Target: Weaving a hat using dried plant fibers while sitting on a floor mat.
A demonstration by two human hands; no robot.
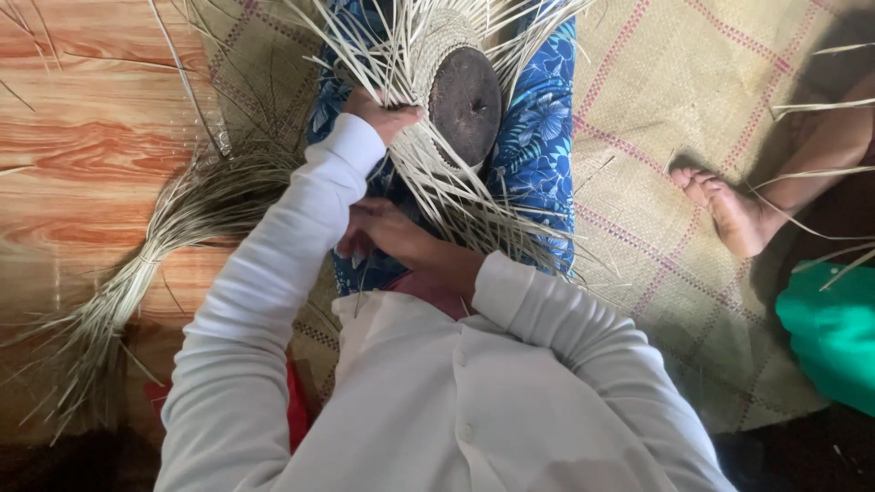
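A half-woven straw piece (pixel 428 55) wraps a dark round mould (pixel 465 102) that rests on my lap, over a blue flowered cloth (pixel 538 137). Loose pale straw strips (pixel 474 214) fan out from it on all sides. My left hand (pixel 385 114) grips the strips at the woven edge, just left of the mould. My right hand (pixel 383 232) lies lower, under the hanging strips, its fingers curled towards the cloth. What the right hand holds is hidden. Both arms are in white sleeves.
A long bundle of straw (pixel 173 228) curves across the wood-patterned floor (pixel 82 137) at the left. A woven mat with pink lines (pixel 665 109) covers the right side. Another person's bare foot (pixel 729 210) rests on it, beside green fabric (pixel 834 328).
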